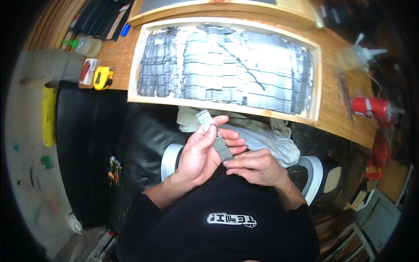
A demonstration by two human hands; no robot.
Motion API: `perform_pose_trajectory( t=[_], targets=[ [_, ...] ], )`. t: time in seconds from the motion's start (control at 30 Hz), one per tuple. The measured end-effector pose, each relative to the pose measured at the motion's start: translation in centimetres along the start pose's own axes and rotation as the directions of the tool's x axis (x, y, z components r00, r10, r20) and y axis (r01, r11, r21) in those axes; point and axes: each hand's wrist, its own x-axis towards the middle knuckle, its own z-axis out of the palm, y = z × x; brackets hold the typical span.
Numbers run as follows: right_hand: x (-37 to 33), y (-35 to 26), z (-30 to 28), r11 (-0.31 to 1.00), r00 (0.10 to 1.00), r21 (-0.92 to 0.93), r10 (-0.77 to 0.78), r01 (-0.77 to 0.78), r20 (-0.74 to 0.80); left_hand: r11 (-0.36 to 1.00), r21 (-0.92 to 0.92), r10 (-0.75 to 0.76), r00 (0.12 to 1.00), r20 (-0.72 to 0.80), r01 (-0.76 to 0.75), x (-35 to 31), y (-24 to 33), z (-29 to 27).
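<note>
A person's left hand (198, 161) is gripping a grey strip (222, 147), its thumb pressing across the front and hiding part of the middle, while the fingers are passing behind. The strip is slanting in front of the dark shirt (218, 196), on the person's side of the table (117, 59), well off its top. The right hand (259, 166) is curling inward, its fingertips meeting the strip's lower end; whether they are pinching it or only touching, one cannot tell. Beyond, a wooden frame (318, 83) is lying on the table, holding rows of grey strips; glare is washing out its centre, so single pieces there are blurring together. A dark sliver (241, 65) is lying diagonally over them. Behind it, a second frame (183, 12) is running out past the upper edge. At left, a green-tipped bottle (88, 46), a small box (88, 71) and a yellow tool (103, 78) are sitting near the table's edge. At right, a red can (371, 109) is standing below a pale bottle (352, 58). A cloth (279, 144) is showing under the frame, partly hidden by the hands.
</note>
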Motion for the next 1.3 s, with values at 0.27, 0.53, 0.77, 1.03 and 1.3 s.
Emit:
perform_pose_trajectory(
  t=[0.27,0.53,0.77,1.03,1.3],
  targets=[
    [-6.3,0.3,0.8,0.990,0.983,0.117,0.095,-0.077,-0.157,0.818,0.451,-0.360,0.929,-0.082,0.357,1.8,-0.3,1.6],
    [-7.1,1.4,3.2,0.994,0.905,0.063,0.110,-0.092,-0.412,0.645,0.666,-0.361,0.918,-0.165,0.374,6.5,-0.4,1.6],
    [-6.1,1.6,3.8,0.973,0.877,0.176,0.211,-0.148,-0.432,0.631,0.686,-0.360,0.920,-0.155,0.363,7.3,0.3,1.2],
    [-6.2,1.2,3.4,0.944,0.868,0.248,0.303,-0.217,-0.393,0.604,0.722,-0.352,0.926,-0.138,0.338,7.5,0.5,1.7],
    [-5.2,-0.9,1.7,0.912,0.844,0.214,0.407,-0.350,-0.349,0.571,0.764,-0.353,0.930,-0.102,0.300,7.7,0.7,1.4]
  ],
)
